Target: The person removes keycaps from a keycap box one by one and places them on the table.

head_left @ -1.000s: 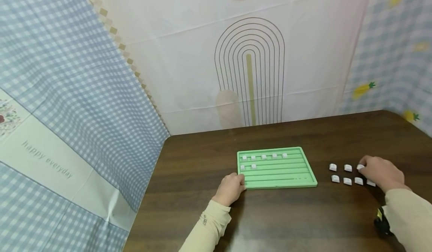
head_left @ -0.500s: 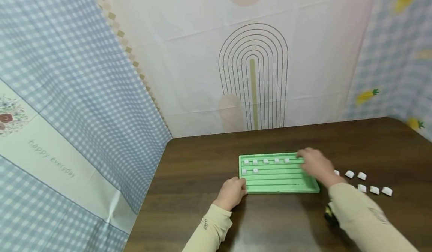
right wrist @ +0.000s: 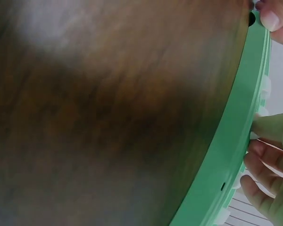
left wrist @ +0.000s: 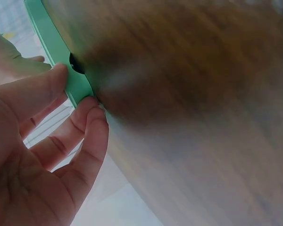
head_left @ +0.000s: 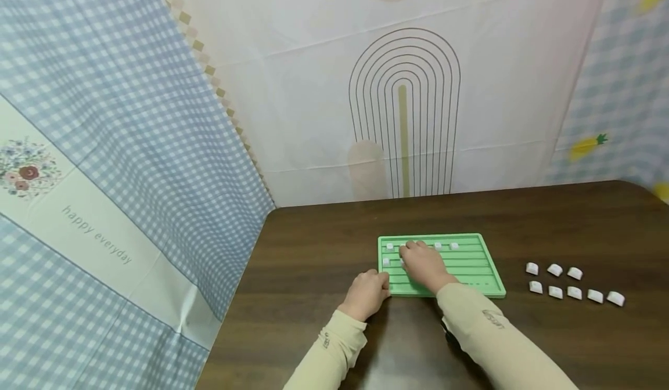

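A shallow green tray [head_left: 473, 255] with long ridges lies on the table. My left hand [head_left: 367, 292] grips its front left corner, thumb and fingers on the rim [left wrist: 56, 44] in the left wrist view. My right hand [head_left: 424, 265] is above the tray's left half, fingertips down by the second row. In the right wrist view a white keycap [right wrist: 253, 135] shows, mostly hidden, between thumb and fingers. Several white keycaps [head_left: 454, 246] sit along the back row, partly covered by the hand. Another keycap [head_left: 386, 262] starts the second row.
Right of the tray, several loose white keycaps [head_left: 574, 292] lie in two rows on the dark wooden table [head_left: 313, 245]. A patterned cloth [head_left: 313, 117] hangs behind the table, and a blue checked cloth [head_left: 130, 117] hangs at the left.
My right hand has moved left from the loose keycaps, across the tray's right end, to its second row. The left hand still holds the corner. The head view has shifted slightly.
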`<state>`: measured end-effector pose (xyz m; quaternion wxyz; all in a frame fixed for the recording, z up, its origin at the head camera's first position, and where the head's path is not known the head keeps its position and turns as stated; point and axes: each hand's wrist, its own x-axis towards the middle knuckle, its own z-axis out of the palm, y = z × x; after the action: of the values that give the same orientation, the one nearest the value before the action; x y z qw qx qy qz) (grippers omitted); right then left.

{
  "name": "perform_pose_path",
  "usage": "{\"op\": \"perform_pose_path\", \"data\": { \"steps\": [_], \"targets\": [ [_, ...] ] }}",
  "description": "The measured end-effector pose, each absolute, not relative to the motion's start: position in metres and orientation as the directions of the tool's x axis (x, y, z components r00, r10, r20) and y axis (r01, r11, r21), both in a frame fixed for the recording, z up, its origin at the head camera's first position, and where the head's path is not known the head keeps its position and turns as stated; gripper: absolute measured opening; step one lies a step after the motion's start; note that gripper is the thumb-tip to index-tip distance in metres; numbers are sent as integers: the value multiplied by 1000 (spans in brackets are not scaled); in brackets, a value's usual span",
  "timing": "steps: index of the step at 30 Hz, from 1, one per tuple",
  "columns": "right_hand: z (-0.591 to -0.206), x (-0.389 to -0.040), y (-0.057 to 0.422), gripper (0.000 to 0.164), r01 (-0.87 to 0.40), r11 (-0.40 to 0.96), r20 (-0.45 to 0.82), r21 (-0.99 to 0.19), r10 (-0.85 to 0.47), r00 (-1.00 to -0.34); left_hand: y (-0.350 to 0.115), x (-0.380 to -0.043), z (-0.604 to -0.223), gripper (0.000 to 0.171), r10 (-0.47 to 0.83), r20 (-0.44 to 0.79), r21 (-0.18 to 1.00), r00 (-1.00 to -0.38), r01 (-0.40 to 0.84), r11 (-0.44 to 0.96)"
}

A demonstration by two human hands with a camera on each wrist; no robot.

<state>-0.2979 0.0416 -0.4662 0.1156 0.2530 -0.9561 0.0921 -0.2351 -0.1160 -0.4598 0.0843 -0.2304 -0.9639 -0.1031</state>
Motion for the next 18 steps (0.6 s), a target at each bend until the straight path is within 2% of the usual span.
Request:
{"op": "perform_pose_path", "data": {
  "steps": [5, 10, 14, 18],
  "targets": [
    [-465, -295, 43, 12, -513, 851, 288, -111, -466, -836, -116, -235, -459, 14, 425, 200, 161, -883, 458, 874],
    [-453, -299, 64, 13, -518, 839, 371, -170, -433, -822, -117, -236, -454, 14, 415, 163, 194, -895, 442, 876],
    [-431, -301, 125, 19, -446, 859, 359, -251, -345, -867, -117, -238, -451, 14, 398, 159, 198, -903, 424, 884],
    [-425, -291, 218, 23, -294, 910, 328, -292, -194, -925, -116, -238, -451, 13, 404, 165, 196, -900, 431, 881]
  ]
}}
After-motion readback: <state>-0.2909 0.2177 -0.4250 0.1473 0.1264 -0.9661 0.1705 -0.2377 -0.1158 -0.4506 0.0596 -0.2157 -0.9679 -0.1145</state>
